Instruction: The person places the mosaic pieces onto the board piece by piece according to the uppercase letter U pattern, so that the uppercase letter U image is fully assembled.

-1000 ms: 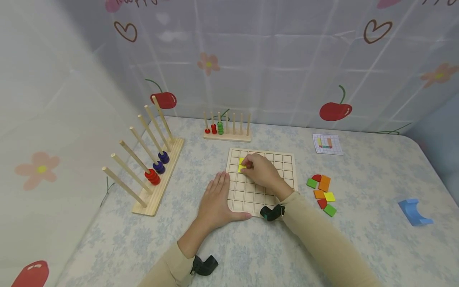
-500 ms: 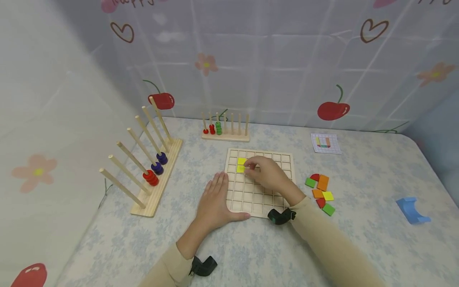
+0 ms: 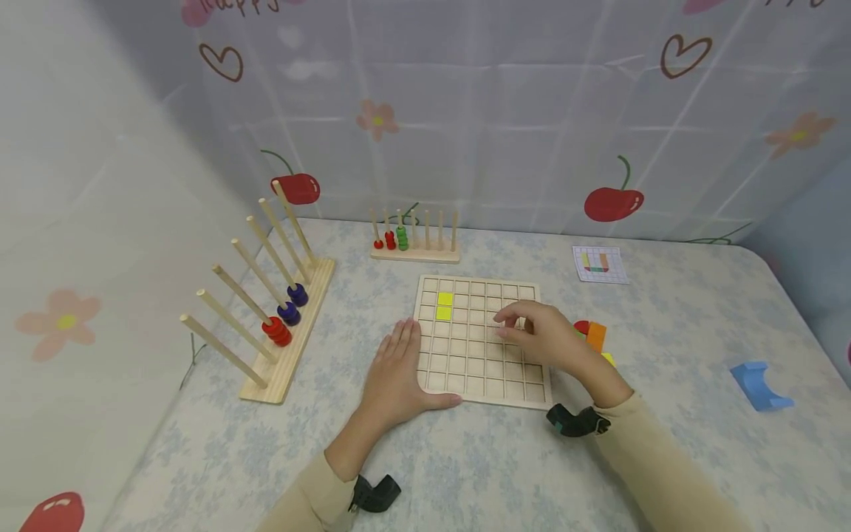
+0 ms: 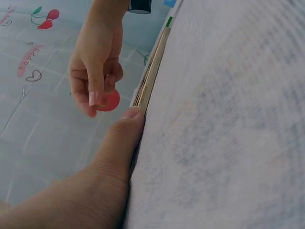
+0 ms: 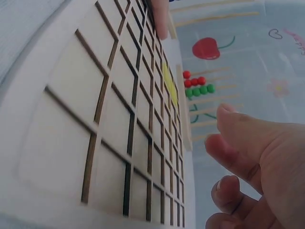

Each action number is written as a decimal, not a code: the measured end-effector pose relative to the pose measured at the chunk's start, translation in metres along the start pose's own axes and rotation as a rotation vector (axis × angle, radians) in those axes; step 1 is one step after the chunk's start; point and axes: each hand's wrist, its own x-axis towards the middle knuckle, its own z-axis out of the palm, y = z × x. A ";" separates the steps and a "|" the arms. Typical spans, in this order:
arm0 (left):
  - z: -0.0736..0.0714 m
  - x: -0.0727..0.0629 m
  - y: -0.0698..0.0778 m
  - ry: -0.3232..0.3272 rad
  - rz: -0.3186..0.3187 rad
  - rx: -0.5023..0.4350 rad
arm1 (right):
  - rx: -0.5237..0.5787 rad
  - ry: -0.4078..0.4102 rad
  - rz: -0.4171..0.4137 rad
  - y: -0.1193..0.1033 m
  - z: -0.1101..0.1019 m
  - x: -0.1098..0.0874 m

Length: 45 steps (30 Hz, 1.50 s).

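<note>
Two yellow square tiles (image 3: 443, 313) lie in adjoining upper-left cells of the pale wooden grid board (image 3: 475, 366); my right hand (image 3: 547, 334) hovers over it, grip released; my left hand (image 3: 395, 378), fingers straight, touches its edge.

1. A big rack (image 3: 304, 332) stands at the left; of its seven pegs, the third from the near end carries red rings (image 3: 277, 332), the next two blue rings (image 3: 289, 314).
2. A small rack (image 3: 415, 255) stands at the back, red beads (image 3: 390, 241) on its two leftmost pegs, green beads (image 3: 402, 239) on the third.
3. A curved blue block (image 3: 755, 384) lies far right.
4. Behind hangs a printed sheet (image 3: 499, 148).
</note>
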 end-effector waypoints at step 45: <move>0.001 -0.001 -0.001 0.009 0.011 0.003 | -0.147 0.163 0.339 0.101 -0.053 -0.109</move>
